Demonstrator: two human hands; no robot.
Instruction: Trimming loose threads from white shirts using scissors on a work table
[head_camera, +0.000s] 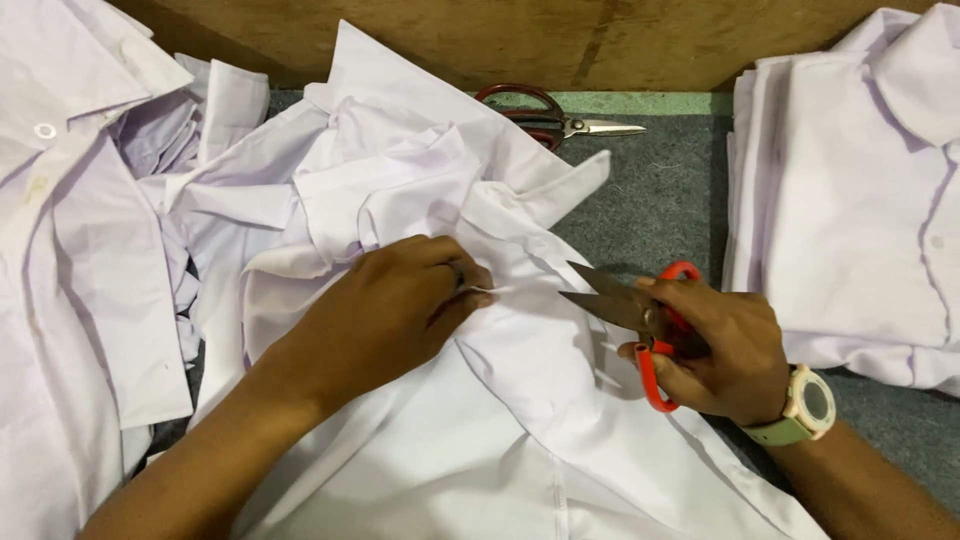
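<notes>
While the left hand (395, 300) presses down on a crumpled white shirt (480, 400), its fingertips are closed in a pinch on what looks like a short loose thread at the cloth, though that strand is too thin to be sure of. The right hand (715, 350) grips a pair of orange-handled scissors (640, 320), fingers curled through the loops, with a pale green wristwatch (805, 410) on the wrist. The scissors' long axis runs roughly level across the view, tips pointing left toward the pinched spot, and the 2 blades stand parted in a narrow V just beside the left fingertips without touching them. The shirt lies spread across the middle of the table, collar end away from the person.

A grey felt-like table surface (660, 190) shows between the cloth. A 2nd pair of scissors with dark red handles (545, 118) lies at the far edge, tips pointing right. Loose white shirts (70, 250) are heaped at left, a folded stack of shirts (860, 200) sits at right, and a brown wooden board (520, 40) backs the table.
</notes>
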